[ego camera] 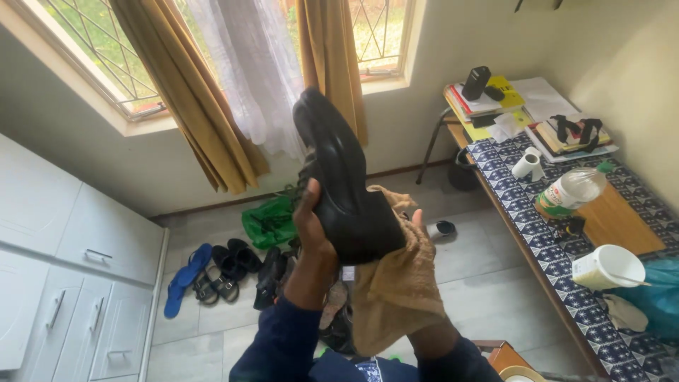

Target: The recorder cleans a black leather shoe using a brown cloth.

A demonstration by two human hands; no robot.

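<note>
Brown cloth point(396, 283) beneath gripped black shoe point(346, 184)

Black shoe point(346, 184): smooth leather-look upper, slight sheen, matt sole. Tan cloth point(396, 283) under it at 5 o'clock: soft, nappy, matt fabric. Tabletop point(622, 212) at 3 o'clock: bare wood, partly covered by blue patterned cloth. Bottle point(573, 189): clear plastic, glossy. White tub point(607, 267): smooth plastic. Floor point(481, 276): grey tile, low gloss. Cabinets point(71, 269) at 9 o'clock: white, satin-smooth.
</note>
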